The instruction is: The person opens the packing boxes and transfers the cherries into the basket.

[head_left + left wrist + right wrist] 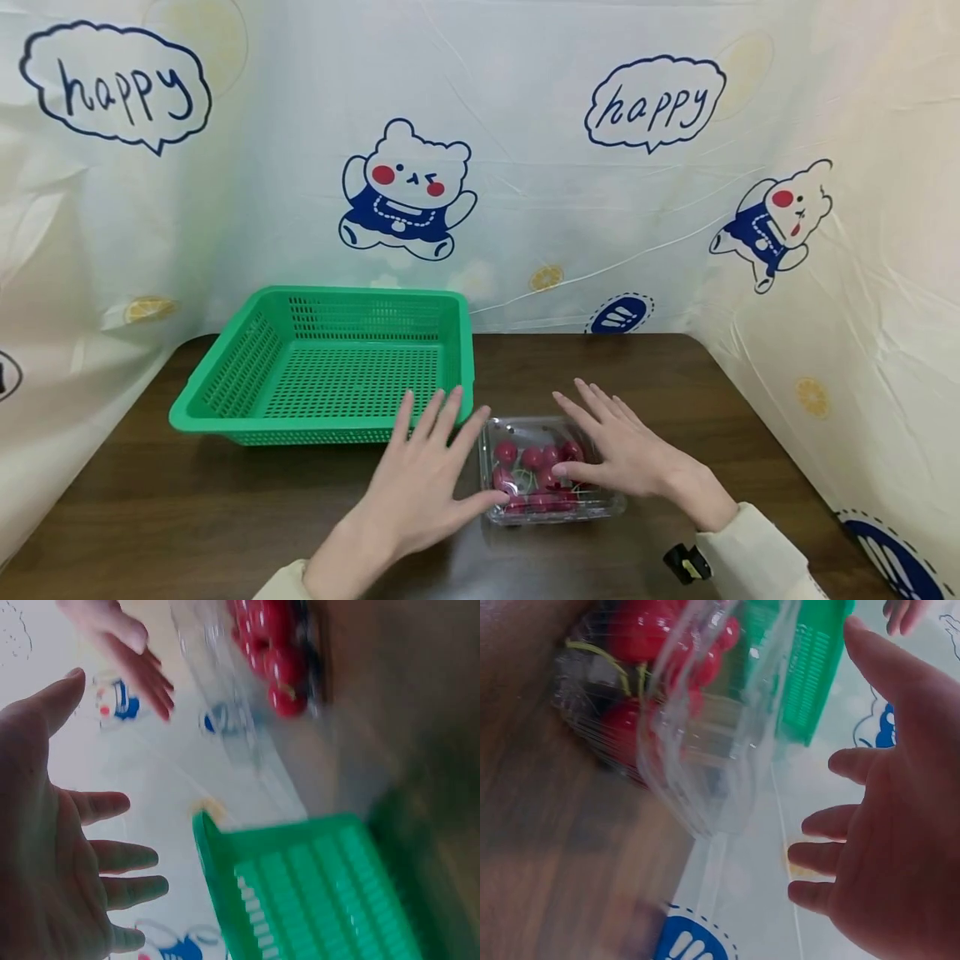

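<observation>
A clear plastic box with red cherries inside sits on the table, and its lid looks closed. My left hand hovers at the box's left side, fingers spread, palm down, holding nothing. Over the box's right part is my right hand, also spread and hiding some of the cherries. In the left wrist view, the left hand is apart from the box. The right wrist view shows a gap between the right hand and the clear box; green stems show among the fruit.
A green plastic basket with slotted walls stands at the back left of the dark wooden table. A printed cloth with bears and "happy" bubbles hangs behind and at the sides. A black strap piece is by the right sleeve.
</observation>
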Action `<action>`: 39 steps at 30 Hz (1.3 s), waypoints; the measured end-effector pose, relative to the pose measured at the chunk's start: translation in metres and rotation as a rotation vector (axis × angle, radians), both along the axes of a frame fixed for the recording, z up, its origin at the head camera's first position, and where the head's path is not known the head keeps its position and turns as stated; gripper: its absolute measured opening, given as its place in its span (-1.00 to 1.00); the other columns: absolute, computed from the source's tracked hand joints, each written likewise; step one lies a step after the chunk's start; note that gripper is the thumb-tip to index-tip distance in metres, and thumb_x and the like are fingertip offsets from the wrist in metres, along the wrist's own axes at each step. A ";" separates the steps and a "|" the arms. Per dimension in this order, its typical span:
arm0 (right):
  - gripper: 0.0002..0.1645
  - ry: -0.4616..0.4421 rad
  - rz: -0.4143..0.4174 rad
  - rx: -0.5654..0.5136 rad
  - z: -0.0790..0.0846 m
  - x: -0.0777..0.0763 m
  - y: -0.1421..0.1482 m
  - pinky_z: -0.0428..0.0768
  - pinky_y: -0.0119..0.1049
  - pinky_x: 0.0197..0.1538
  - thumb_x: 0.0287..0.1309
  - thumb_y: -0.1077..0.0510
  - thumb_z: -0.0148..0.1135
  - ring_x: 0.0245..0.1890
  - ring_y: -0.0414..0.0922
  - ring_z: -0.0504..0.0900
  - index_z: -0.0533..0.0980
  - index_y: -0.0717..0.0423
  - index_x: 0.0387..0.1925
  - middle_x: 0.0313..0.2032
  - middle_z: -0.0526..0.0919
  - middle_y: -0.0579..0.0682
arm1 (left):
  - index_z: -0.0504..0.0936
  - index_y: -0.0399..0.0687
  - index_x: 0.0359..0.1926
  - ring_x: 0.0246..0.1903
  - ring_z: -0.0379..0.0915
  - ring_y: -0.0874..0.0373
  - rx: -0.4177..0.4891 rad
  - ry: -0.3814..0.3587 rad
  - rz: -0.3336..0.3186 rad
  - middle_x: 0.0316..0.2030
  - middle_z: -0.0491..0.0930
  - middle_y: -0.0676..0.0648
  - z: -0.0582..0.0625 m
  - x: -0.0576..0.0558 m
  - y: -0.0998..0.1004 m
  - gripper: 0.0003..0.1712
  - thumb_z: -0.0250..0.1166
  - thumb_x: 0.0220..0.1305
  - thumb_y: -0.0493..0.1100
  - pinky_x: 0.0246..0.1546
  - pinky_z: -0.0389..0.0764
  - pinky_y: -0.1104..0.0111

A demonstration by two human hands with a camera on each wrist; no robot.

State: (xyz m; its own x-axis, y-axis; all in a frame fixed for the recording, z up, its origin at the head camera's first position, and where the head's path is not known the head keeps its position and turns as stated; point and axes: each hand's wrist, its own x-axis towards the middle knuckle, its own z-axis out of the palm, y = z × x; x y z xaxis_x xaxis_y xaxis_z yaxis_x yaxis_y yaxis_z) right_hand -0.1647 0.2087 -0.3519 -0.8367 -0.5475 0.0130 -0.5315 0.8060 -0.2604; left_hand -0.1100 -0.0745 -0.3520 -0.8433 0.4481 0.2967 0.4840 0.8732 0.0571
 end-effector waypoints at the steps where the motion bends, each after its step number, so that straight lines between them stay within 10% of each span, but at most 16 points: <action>1: 0.12 -0.006 0.011 0.001 -0.002 0.000 0.000 0.02 0.37 0.38 0.05 -0.52 0.05 0.46 0.27 -0.08 0.08 -0.02 0.49 0.51 -0.03 0.29 | 0.23 0.07 0.44 0.41 0.04 -0.21 0.002 -0.008 -0.019 0.45 0.17 -0.27 -0.002 0.001 0.004 0.04 -0.13 0.12 0.60 0.40 -0.10 -0.25; 17: 0.17 -0.097 0.123 -0.041 -0.017 -0.004 -0.001 0.07 0.42 0.34 -0.06 -0.49 0.20 0.46 0.28 -0.05 0.14 0.03 0.46 0.49 0.03 0.29 | 0.29 -0.02 0.40 0.42 0.02 -0.21 -0.086 -0.035 -0.200 0.42 0.21 -0.29 -0.037 0.005 0.042 0.00 -0.15 0.19 0.56 0.37 0.03 -0.25; 39: 0.21 -0.071 0.154 -0.016 -0.022 -0.008 0.000 0.25 0.41 0.26 -0.20 -0.44 0.35 0.37 0.28 0.16 0.21 0.04 0.43 0.43 0.21 0.25 | 0.38 -0.15 0.29 0.30 0.24 -0.25 -0.050 -0.063 -0.179 0.31 0.35 -0.39 -0.042 -0.004 0.062 -0.14 0.32 0.10 0.26 0.14 0.55 -0.01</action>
State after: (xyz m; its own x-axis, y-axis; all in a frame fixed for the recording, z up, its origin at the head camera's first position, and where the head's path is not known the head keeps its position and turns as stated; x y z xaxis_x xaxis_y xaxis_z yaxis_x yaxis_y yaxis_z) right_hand -0.1727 0.2083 -0.3736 -0.7423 -0.6692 -0.0330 -0.6280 0.7121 -0.3141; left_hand -0.1139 -0.0126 -0.3940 -0.7650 0.6056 0.2190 0.6288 0.7759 0.0508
